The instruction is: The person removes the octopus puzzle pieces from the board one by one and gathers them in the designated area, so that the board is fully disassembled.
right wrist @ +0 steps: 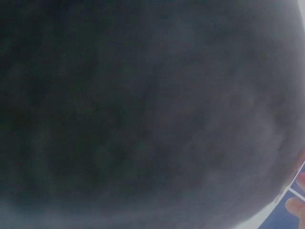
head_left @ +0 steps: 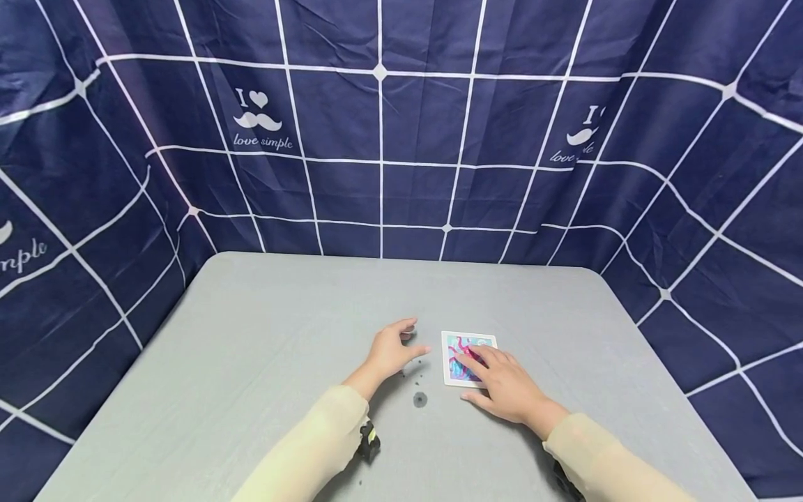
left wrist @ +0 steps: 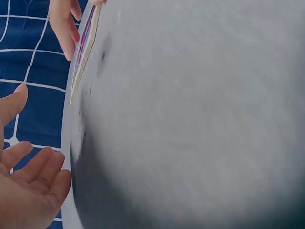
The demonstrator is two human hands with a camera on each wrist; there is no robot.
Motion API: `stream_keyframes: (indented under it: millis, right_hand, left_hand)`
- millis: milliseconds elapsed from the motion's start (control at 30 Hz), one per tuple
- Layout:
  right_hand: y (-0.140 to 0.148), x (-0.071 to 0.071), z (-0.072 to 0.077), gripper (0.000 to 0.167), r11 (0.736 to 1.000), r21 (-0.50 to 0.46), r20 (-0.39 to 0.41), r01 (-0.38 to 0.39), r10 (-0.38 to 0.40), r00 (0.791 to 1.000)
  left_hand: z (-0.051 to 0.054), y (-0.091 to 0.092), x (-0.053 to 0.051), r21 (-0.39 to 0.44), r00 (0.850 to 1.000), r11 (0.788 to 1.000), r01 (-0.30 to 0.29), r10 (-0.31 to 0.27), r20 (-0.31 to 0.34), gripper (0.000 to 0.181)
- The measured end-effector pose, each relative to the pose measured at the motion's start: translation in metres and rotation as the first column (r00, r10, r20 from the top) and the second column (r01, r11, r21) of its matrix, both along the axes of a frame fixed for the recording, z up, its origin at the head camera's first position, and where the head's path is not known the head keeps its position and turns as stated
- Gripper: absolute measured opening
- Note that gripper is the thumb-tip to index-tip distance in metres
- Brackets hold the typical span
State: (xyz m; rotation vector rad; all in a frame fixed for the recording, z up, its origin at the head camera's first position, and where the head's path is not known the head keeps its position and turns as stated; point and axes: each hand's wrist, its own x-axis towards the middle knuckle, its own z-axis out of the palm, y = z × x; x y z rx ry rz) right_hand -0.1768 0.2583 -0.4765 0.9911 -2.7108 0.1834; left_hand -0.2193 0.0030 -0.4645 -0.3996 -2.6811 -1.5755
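Note:
A square picture board (head_left: 449,362) with a white border and a pink and turquoise print lies flat on the grey table. My right hand (head_left: 509,387) rests over its right part, fingers extended across the picture and thumb by the near edge. Left of the board, my left hand (head_left: 390,351) holds nothing; its thumb and fingers are apart and loosely bent. In the left wrist view the board (left wrist: 86,45) appears edge-on and shows some thickness, below the right hand's fingers (left wrist: 63,28). The right wrist view is mostly dark tabletop, with fingertips (right wrist: 296,206) at the lower right edge.
The grey table (head_left: 282,314) has a dark round spot (head_left: 420,399) and several small specks between the hands. A navy curtain (head_left: 414,118) with white grid lines stands behind the table and along both sides. Black straps (head_left: 369,440) sit around the wrists.

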Motion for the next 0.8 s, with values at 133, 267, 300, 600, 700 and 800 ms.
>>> stream_keyframes:
  millis: [133, 267, 300, 600, 700, 800]
  right_hand:
    - [0.000, -0.001, 0.000, 0.064, 1.000, 0.026, 0.036, 0.003, -0.004, 0.999]
    - [0.002, -0.002, -0.001, 0.064, 0.999, 0.043, 0.052, 0.003, -0.005, 0.999]
    - [0.002, -0.002, -0.001, 0.064, 0.999, 0.043, 0.052, 0.001, -0.004, 0.999]
    - [0.001, -0.001, -0.001, 0.061, 1.000, 0.021, 0.046, -0.010, 0.009, 0.999]
    - [0.001, -0.001, -0.001, 0.059, 1.000, 0.022, 0.052, -0.002, 0.000, 0.999]
    - [0.001, -0.002, -0.002, 0.057, 1.000, 0.016, 0.057, 0.006, -0.007, 0.998]
  left_hand:
    - [0.000, 0.006, -0.003, 0.064, 0.998, 0.998, -0.001, -0.003, 0.056, 0.062]
    - [0.001, 0.012, -0.006, 0.114, 0.994, 0.993, -0.008, -0.004, 0.106, 0.060]
    - [0.001, 0.013, -0.007, 0.126, 0.993, 0.992, -0.009, -0.005, 0.116, 0.059]
    - [-0.003, 0.026, -0.010, 0.214, 0.979, 0.977, -0.015, -0.029, 0.203, 0.054]
    - [-0.005, 0.030, -0.012, 0.236, 0.975, 0.972, -0.015, -0.039, 0.219, 0.052]
    - [-0.007, 0.033, -0.014, 0.256, 0.971, 0.966, -0.012, -0.050, 0.233, 0.050]
